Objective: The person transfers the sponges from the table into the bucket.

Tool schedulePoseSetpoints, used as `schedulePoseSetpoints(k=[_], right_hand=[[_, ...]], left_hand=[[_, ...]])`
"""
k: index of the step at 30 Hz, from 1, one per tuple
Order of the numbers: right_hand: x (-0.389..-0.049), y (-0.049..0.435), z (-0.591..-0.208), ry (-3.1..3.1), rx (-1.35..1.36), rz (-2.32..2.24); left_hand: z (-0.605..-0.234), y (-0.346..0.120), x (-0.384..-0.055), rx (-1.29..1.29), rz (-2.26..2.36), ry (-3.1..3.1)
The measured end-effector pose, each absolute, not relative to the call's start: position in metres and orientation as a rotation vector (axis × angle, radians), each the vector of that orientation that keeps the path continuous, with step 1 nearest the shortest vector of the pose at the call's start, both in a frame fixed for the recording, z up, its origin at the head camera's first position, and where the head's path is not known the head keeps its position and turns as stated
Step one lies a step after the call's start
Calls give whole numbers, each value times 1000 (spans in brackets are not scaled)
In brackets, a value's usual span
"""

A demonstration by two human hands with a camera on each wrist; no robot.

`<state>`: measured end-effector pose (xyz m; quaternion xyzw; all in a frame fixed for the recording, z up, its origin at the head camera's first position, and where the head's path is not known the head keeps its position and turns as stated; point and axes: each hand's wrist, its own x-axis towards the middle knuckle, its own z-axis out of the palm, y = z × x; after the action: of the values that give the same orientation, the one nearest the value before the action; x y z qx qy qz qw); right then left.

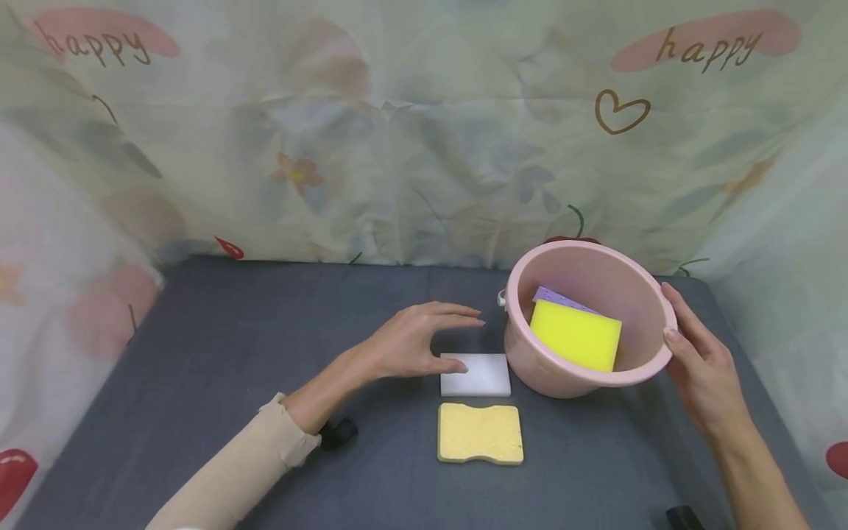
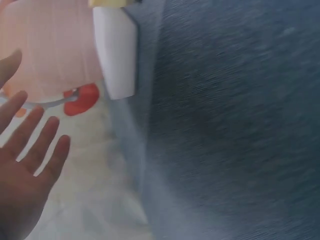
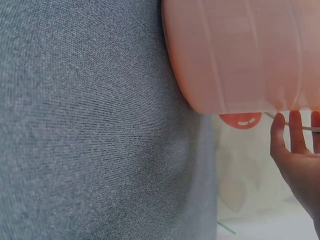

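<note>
A pink bucket (image 1: 539,377) stands at the right of the grey table. My right hand (image 1: 707,375) grips its right rim, thumb at the lip and fingers along the outer wall; the right wrist view shows those fingertips (image 3: 279,120) against the bucket's side. Inside the bucket lean a bright yellow sponge (image 1: 576,337) and, behind it, a purple sponge (image 1: 556,297), mostly hidden. Left of the bucket lies a flat white sponge (image 1: 489,377). Over its left edge hovers my left hand (image 1: 414,340), fingers spread from the thumb, holding nothing. In the left wrist view the hand appears apart from the white sponge (image 2: 117,55).
A pale yellow sponge (image 1: 480,434) with notched sides lies just in front of the white one. Patterned cloth (image 1: 397,147) hangs behind the table (image 1: 265,316) and at both sides. The bucket's handle joint (image 1: 501,298) sticks out on its left.
</note>
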<state>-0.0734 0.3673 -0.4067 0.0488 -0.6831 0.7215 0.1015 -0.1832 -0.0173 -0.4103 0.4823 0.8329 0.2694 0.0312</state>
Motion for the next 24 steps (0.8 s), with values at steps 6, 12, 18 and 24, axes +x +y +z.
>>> schedulePoseSetpoints(k=[6,12,18,24], right_hand=[[-74,367,-406,-2011,153,2134],[-72,367,-406,-2005,155,2125],[-70,370,-407,-2014,155,2112],[-72,370,-407,-2086,145,2071]], left_hand=[[-430,-22,-180,1367,821,2486],[-444,-21,-177,1305,816,2428],[-449,-19,-174,1250,809,2382],[-451,-19,-173,1225,717,2403]])
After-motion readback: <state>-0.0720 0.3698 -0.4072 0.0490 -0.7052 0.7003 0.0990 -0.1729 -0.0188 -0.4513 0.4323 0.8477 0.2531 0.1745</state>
